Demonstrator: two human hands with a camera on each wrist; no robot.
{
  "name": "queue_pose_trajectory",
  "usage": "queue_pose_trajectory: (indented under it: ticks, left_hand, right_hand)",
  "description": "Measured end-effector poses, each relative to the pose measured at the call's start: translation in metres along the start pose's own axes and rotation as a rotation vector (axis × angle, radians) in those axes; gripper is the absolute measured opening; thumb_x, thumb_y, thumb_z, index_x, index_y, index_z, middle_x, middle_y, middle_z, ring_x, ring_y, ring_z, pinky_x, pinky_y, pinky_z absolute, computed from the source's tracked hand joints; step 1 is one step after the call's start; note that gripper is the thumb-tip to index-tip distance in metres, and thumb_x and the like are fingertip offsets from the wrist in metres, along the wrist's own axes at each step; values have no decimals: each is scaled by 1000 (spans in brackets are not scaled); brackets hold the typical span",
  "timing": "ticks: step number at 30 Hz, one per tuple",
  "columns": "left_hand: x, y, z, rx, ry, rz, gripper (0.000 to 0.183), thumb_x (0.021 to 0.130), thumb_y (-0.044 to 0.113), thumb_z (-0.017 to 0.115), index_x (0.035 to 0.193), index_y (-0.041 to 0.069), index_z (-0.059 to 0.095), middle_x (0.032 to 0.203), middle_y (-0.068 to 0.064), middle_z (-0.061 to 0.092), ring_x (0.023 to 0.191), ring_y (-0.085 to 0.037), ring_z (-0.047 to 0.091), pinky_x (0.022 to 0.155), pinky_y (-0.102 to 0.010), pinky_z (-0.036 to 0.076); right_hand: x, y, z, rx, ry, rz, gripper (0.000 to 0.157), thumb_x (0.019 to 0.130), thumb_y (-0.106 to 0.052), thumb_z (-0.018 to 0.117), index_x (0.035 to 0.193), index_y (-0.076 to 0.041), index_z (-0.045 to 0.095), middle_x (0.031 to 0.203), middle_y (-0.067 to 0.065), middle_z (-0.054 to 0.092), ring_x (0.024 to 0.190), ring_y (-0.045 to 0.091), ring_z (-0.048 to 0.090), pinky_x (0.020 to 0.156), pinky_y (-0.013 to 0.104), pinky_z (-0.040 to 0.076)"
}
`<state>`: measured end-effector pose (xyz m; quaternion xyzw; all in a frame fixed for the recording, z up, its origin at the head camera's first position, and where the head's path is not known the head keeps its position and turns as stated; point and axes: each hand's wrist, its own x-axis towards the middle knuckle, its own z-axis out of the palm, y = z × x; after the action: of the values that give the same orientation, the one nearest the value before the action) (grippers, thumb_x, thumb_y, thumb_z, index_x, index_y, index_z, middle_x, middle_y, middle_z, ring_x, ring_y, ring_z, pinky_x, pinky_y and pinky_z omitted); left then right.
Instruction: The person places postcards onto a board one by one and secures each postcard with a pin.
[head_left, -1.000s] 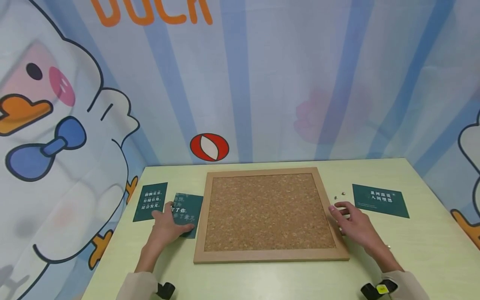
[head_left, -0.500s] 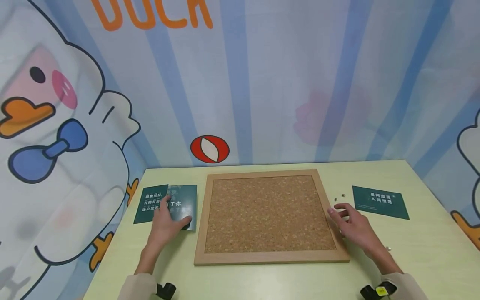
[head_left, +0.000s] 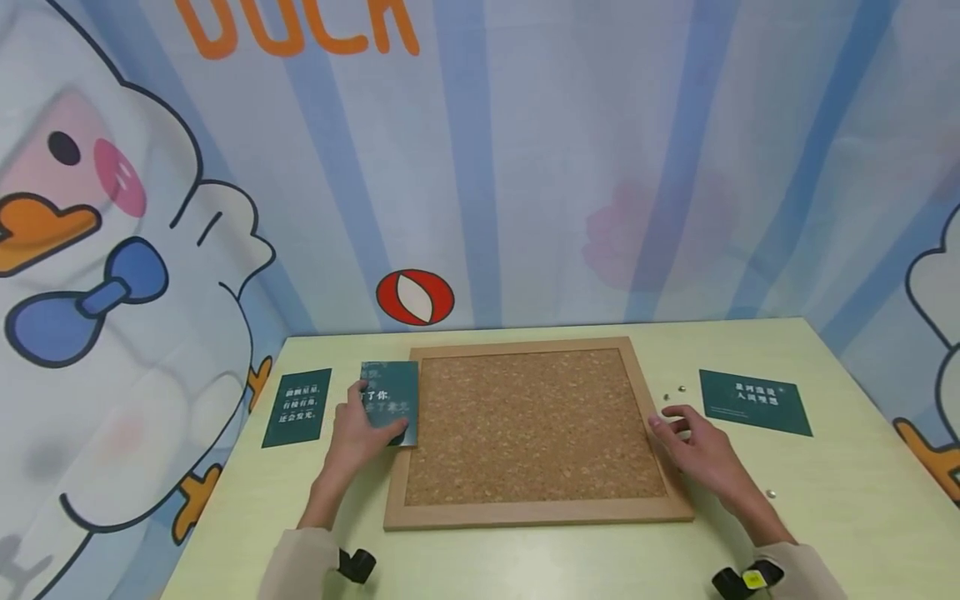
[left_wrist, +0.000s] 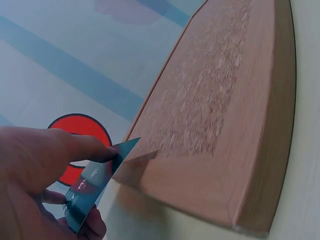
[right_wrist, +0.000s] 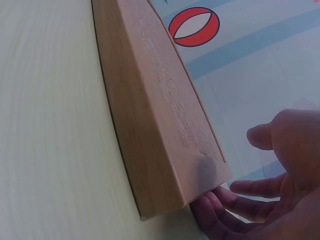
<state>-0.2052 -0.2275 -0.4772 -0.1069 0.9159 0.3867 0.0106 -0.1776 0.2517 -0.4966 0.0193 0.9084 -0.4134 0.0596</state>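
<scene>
My left hand (head_left: 354, 429) pinches a dark green card (head_left: 393, 387) with white writing between thumb and fingers. The card is raised, its right edge overlapping the left rim of the wood-framed corkboard (head_left: 525, 425) in the head view. In the left wrist view the card (left_wrist: 92, 187) is tilted, seen nearly edge-on, near the frame's corner. My right hand (head_left: 701, 450) lies at the board's right edge, holding nothing. Its lower fingers touch the side of the frame (right_wrist: 145, 130) in the right wrist view, and the thumb stands away from it.
A second green card (head_left: 297, 408) lies at the left of the pale table. A third green card (head_left: 756, 402) lies at the right. Small shiny pins (head_left: 682, 388) are by the right hand, with another small pin (head_left: 771, 493) nearer the front. A printed cloth backdrop (head_left: 562, 167) hangs behind.
My left hand lifts the card off the table, first swinging it left over the neighbouring card, then right to the board's left rim. The right hand stays at the board's edge.
</scene>
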Motion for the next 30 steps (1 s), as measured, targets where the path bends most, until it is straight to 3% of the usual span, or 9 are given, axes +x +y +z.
queue_pose_trajectory:
  ticks: [18,30]
  left_hand:
    - [7,35,41,22,-19,17,94,93,31,76,161,2,19,142,-35,35,117,-50,54,96,-65,49]
    - [11,50,54,59,-63,32,94,92,23,72,161,-6,15,141,-38,33,114,-49,56,94,-62,51]
  right_hand:
    - [0,2,2,0,17,-11,66,108,-50,50,145,5,46,126,27,60,110,38,62,83,47,57]
    - [-1,2,2,7,14,-7,67,108,-51,50,145,4,46,125,25,60,109,36,62,84,47,55]
